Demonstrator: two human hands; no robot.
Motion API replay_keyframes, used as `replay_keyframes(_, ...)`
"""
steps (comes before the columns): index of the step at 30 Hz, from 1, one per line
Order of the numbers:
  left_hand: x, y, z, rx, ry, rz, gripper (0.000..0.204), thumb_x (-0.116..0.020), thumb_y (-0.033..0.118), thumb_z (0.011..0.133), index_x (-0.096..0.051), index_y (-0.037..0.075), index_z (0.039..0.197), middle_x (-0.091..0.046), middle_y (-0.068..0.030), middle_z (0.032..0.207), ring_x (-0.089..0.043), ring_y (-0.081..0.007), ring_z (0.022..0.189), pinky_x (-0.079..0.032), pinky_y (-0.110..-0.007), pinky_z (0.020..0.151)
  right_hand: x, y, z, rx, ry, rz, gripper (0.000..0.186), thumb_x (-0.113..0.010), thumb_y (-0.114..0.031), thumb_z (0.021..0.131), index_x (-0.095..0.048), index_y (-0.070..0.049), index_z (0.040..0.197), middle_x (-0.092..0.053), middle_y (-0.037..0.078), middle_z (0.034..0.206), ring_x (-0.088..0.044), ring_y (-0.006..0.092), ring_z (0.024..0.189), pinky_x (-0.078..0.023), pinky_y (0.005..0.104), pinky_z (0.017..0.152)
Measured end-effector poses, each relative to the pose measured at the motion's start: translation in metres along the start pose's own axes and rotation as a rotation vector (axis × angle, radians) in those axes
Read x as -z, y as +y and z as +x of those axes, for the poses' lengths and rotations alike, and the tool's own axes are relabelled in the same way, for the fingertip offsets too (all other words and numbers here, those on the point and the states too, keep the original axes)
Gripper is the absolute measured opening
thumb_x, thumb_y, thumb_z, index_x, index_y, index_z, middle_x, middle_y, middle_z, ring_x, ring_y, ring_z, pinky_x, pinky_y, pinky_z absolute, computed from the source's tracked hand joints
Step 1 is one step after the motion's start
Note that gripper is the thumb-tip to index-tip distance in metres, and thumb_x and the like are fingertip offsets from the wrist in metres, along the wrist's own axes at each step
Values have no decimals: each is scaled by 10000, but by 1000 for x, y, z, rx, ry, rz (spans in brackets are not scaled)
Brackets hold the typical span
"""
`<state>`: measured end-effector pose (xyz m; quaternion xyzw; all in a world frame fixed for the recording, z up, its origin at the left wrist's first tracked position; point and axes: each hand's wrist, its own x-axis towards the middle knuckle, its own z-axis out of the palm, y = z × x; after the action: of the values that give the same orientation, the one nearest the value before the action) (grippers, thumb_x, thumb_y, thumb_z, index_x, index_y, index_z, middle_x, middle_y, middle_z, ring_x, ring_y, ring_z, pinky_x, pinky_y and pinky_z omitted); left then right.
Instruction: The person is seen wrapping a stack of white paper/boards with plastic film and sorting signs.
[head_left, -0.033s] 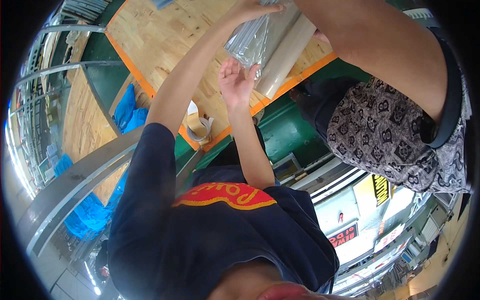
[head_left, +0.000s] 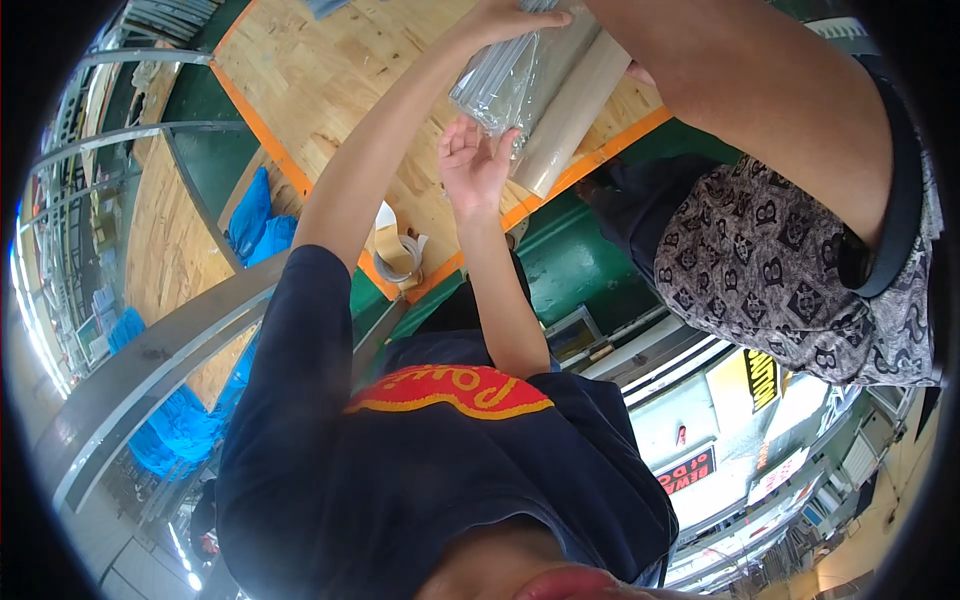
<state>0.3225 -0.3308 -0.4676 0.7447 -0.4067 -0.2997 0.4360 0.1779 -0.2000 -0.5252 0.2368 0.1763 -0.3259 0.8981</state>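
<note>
My left hand [head_left: 505, 18] reaches far over a plywood table [head_left: 320, 80] and grips the upper end of a clear plastic bag [head_left: 495, 85] that holds long pale rods. My right hand [head_left: 473, 160] is just below the bag's lower end, palm up and fingers spread, with the fingertips touching the plastic. A brown cardboard tube [head_left: 572, 110] lies beside the bag on its right. My dark shirt with a red and yellow print [head_left: 450, 390] fills the lower middle.
Another person in patterned shorts [head_left: 780, 280] stands close on the right, a limb across the tube's top. A brown tape roll [head_left: 398, 255] sits at the table's orange edge. Blue bags [head_left: 255, 215] and grey metal rails [head_left: 150, 360] are on the left.
</note>
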Motion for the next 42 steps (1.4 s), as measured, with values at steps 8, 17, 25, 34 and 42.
replay_keyframes(8, 22, -10, 16, -80, -53, 125, 1164, -744, 532, 581, -129, -77, 1359, -199, -279, 1395, -196, -323, 1317, -191, -345, 1071, -16, -1, 6, -9, 54, 8, 490, -544, -478, 818, -462, -83, 1095, -546, 69, 967, -533, 196, 898, -442, 336, 792)
replay_keyframes(17, 12, -38, 54, -60, -105, 94, 1135, -754, 467, 611, -101, -78, 1363, -164, -277, 1407, -186, -328, 1319, -188, -349, 1071, -36, -13, 13, 29, 73, -40, 488, -567, -442, 810, -438, -94, 1126, -519, 80, 1057, -511, 208, 966, -456, 347, 810)
replay_keyframes(25, 22, -47, 54, -100, -43, 151, 1078, -729, 485, 648, -146, -80, 1358, -231, -283, 1381, -290, -325, 1275, -270, -349, 1030, -39, -9, 17, -5, 98, -87, 540, -581, -439, 790, -411, -84, 1159, -519, 73, 1074, -517, 211, 988, -462, 342, 821)
replay_keyframes(34, 42, -26, 30, -92, -12, 159, 944, -704, 434, 653, -275, -97, 1306, -429, -287, 1242, -452, -319, 1139, -379, -349, 919, -27, 4, 21, -56, 27, -72, 533, -616, -439, 768, -434, -109, 1145, -489, 48, 1083, -498, 204, 991, -450, 343, 828)
replay_keyframes(42, 46, -23, 22, -262, -28, 123, 824, -716, 374, 633, -392, -100, 1224, -517, -248, 1124, -512, -274, 1028, -417, -329, 847, -5, 4, 27, 2, 22, -126, 479, -610, -421, 776, -482, -92, 1099, -545, 58, 1045, -520, 190, 965, -459, 337, 842)
